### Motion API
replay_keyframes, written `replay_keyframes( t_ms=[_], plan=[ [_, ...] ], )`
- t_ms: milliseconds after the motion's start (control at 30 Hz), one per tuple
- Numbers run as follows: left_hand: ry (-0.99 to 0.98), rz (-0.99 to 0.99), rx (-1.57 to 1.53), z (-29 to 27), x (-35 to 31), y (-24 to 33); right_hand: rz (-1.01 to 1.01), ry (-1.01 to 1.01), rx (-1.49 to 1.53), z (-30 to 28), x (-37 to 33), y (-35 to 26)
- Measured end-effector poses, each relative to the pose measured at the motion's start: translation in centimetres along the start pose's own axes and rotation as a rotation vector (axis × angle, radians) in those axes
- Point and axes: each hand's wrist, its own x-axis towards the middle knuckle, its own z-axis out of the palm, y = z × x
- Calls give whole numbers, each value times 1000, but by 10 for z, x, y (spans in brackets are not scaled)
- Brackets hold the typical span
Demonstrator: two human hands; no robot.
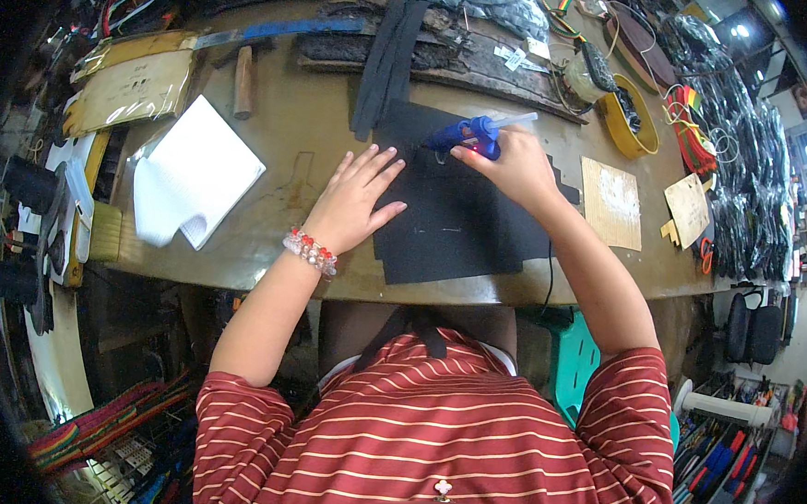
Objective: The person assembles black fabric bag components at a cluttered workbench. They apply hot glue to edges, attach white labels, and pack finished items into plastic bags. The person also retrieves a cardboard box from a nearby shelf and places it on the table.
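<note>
The right hand [523,172] has its fingers clenched round a blue glue gun [466,136], a translucent stick jutting from its rear above the knuckles. The gun's nozzle points left, away from those fingers and toward the left hand [351,201], just over a black sheet [465,228]. A small red light glows on the gun near the right thumb.

The left fingers are released, holding nothing; they lie spread at the sheet's left edge, their tips and thumb over the black material. Below the wrist sits a beaded bracelet [310,252].

Just beyond the left fingertips, black strips [389,66] run away from the sheet, crossing a dark wooden plank [507,74]. Left of the left fingers, on the bench [314,283], is a white paper stack [207,168], with a wooden handle [244,83] farther off.

Right of the right fingers lies a tan board [611,207]; beyond it, a yellow container [646,133]. Orange-handled scissors [706,255] are well apart, farther right.
</note>
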Motion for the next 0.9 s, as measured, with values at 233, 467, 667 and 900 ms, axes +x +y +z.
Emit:
replay_keyframes(
  t_ms=[233,467,667,900],
  plan=[
    [-41,-21,-20,-1,0,-1,25,-38,-167,-12,-4,5],
    [-14,-3,12,-1,1,1,-104,-267,-452,-45,2,-39],
    [-38,-25,-5,-5,2,8,-66,156,-157,-52,-27,2],
    [-51,-59,24,-4,1,14,743,860,175,-23,-113,220]
  ],
)
